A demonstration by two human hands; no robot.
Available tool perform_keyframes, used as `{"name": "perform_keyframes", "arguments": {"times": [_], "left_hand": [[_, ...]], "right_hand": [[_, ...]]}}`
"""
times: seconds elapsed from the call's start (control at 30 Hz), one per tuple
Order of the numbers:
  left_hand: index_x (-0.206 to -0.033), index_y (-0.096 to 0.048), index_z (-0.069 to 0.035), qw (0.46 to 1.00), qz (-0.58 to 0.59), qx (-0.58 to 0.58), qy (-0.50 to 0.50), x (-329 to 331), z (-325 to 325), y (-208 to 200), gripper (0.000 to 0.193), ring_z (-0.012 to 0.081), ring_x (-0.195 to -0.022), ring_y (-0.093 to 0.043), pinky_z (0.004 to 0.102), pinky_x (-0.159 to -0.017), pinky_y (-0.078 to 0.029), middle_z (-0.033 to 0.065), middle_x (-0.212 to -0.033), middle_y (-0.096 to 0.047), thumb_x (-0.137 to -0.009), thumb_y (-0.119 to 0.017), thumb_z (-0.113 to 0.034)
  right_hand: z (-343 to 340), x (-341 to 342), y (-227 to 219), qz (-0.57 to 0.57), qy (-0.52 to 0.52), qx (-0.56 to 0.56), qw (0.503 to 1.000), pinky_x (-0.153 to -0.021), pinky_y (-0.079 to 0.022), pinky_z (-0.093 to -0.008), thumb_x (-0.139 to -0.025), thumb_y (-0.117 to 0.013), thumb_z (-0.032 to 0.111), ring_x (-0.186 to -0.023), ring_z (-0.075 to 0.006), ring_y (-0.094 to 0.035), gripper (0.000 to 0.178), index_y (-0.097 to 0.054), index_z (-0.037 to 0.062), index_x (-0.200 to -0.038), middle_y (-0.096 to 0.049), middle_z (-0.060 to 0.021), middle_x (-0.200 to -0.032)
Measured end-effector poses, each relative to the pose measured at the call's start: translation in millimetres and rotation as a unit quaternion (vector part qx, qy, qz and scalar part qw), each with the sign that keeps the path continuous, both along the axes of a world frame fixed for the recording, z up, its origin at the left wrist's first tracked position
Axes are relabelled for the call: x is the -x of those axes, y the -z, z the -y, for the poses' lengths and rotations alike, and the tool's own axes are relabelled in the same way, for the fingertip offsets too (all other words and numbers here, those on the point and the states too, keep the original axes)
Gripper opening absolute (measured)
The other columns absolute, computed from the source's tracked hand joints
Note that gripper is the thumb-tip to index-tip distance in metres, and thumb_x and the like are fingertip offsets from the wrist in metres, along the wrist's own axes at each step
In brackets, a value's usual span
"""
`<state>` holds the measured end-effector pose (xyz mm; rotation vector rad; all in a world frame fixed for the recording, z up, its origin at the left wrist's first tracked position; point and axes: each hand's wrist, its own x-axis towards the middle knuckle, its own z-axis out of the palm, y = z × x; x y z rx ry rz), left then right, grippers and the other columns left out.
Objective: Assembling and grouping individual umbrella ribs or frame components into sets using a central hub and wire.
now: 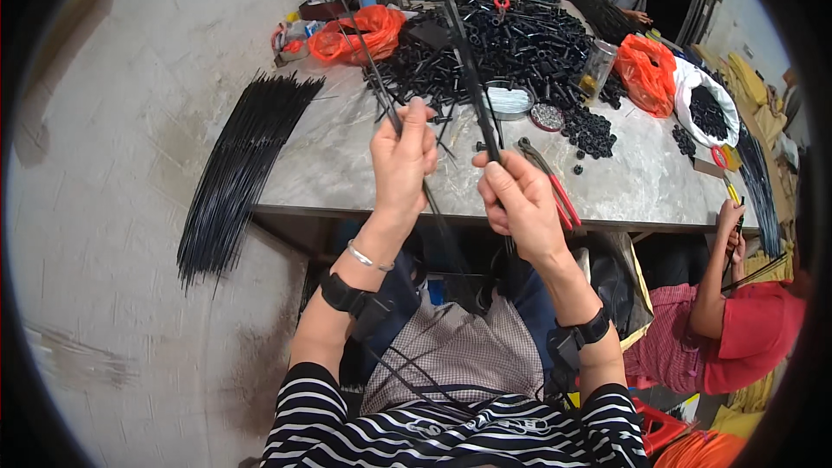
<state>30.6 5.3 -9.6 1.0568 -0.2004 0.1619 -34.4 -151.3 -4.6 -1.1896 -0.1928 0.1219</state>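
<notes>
- We have our left hand (400,156) curled tightly, thumb pressed over the fingers, around thin dark rods (360,39); two seem to rise from it, but blur keeps us from a sure count.
- Our right hand (522,199) pinches one thicker black length (472,78) between thumb and bent fingers, no gap showing; whether it is a single piece or several together, we cannot tell.
- Both held things slant upward in front of us, above the table's near edge, with the hands apart.
- We judge the step in hand to be handling or separating long pieces; the next move calls for a firm pinch and for keeping the long ends from tangling.
- Just beyond our right hand lies one pair of red-handled pliers (563,199) on the grey table (329,173).
- Farther out we count one clear dish (510,102), one small round dish of silvery bits (547,116) and one clear jar (598,69).
- Around them spreads one heap of black parts (520,43), too many to count.
- To our left lies one bundle of black rods (251,156), also uncountable.
- Outermost, we count two orange bags (368,32) and one white sack (689,87).
</notes>
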Motion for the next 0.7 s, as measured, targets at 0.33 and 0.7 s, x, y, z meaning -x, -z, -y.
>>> {"name": "perform_keyframes", "arguments": {"times": [0.33, 0.7], "left_hand": [[-0.091, -0.061, -0.003, 0.999, -0.008, 0.033, -0.015, 1, 15, -7, 0.039, 0.0037, -0.048, -0.044, 0.0184, -0.041, -0.029, -0.0021, -0.067, -0.053, -0.100, -0.050, -0.039], [-0.094, -0.063, -0.003, 1.000, -0.007, 0.013, -0.014, -3, 24, -3, 0.032, 0.0026, -0.056, -0.047, 0.0168, -0.043, -0.032, -0.0010, -0.074, -0.057, -0.099, -0.054, -0.033]], "right_hand": [[0, -1, -1, -0.004, -0.006, -0.002, 1.000, -0.040, -0.025, -0.0169, -0.101, -0.048, 0.021, -0.050, -0.0007, -0.036, 0.024, -0.055, 0.0011, -0.112, -0.050, 0.0018, -0.075], [3, -5, 8, -0.024, -0.016, 0.000, 1.000, -0.040, -0.025, -0.0171, -0.101, -0.047, 0.021, -0.049, -0.0010, -0.036, 0.023, -0.055, 0.0013, -0.112, -0.050, 0.0019, -0.074]]}}
